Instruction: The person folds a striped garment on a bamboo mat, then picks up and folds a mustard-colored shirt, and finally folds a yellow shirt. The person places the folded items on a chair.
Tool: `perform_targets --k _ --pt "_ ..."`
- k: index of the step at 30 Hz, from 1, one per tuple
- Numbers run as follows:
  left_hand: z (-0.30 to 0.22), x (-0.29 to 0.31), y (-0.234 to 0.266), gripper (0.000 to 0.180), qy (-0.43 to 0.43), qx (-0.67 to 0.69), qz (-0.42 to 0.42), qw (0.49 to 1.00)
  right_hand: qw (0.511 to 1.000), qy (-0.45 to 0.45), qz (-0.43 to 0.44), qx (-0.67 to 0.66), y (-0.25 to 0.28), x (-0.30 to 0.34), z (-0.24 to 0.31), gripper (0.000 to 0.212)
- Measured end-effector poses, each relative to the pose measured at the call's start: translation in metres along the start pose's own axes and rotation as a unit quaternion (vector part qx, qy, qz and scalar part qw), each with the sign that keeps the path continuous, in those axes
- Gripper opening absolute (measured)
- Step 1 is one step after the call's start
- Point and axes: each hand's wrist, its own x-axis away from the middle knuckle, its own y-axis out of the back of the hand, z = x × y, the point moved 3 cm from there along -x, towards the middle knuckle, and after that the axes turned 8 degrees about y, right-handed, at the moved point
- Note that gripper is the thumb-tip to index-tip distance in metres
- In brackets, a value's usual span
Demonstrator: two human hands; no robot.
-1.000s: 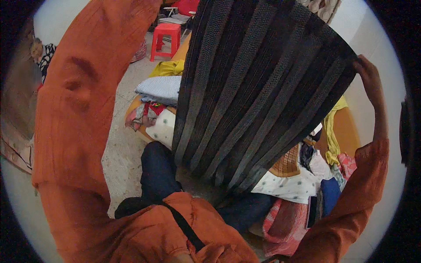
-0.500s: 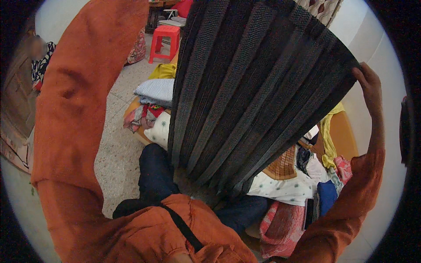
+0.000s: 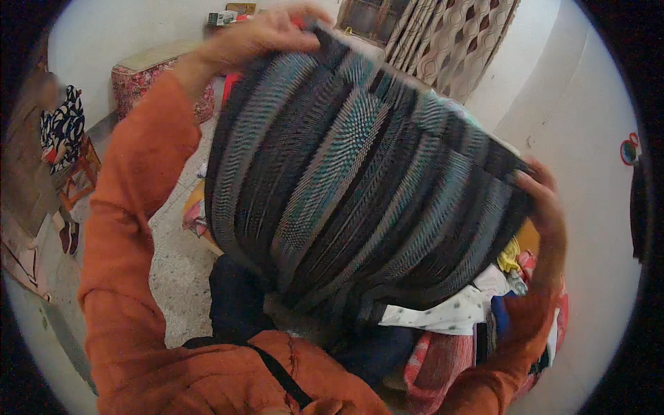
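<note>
A black cloth with grey and teal patterned stripes (image 3: 339, 159) hangs spread out in front of me, its lower part sagging over my lap. My left hand (image 3: 280, 31) is closed on its upper left corner, raised high and slightly blurred. At the upper right corner, lower down, my right hand (image 3: 543, 194) grips the edge between thumb and fingers. The cloth's folds run down from the edge between my hands. Below it, on the right, a white cloth with small dark prints (image 3: 443, 306) lies partly covered.
Piled clothes lie low on the right, among them a yellow cloth (image 3: 508, 257) and a red-and-white cloth (image 3: 439, 366). A patterned curtain (image 3: 449, 48) hangs at the back. A flowered covered chest (image 3: 155, 76) stands far left. A person in patterned clothing (image 3: 62, 124) is at the left edge.
My left hand has come down into view at the cloth's top edge. My right hand has moved lower and slightly left. The cloth has dropped, and my view has tilted up.
</note>
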Motion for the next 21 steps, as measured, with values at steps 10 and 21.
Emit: perform_targets --k 10,21 --pt "0.104 -0.049 -0.113 0.030 0.128 0.062 -0.054 0.988 0.996 -0.021 -0.042 0.072 -0.101 -0.072 -0.064 0.019" --pt "0.048 -0.049 -0.143 0.026 0.169 0.325 0.077 0.927 0.935 0.242 0.013 0.258 -0.143 -0.074 -0.017 0.038"
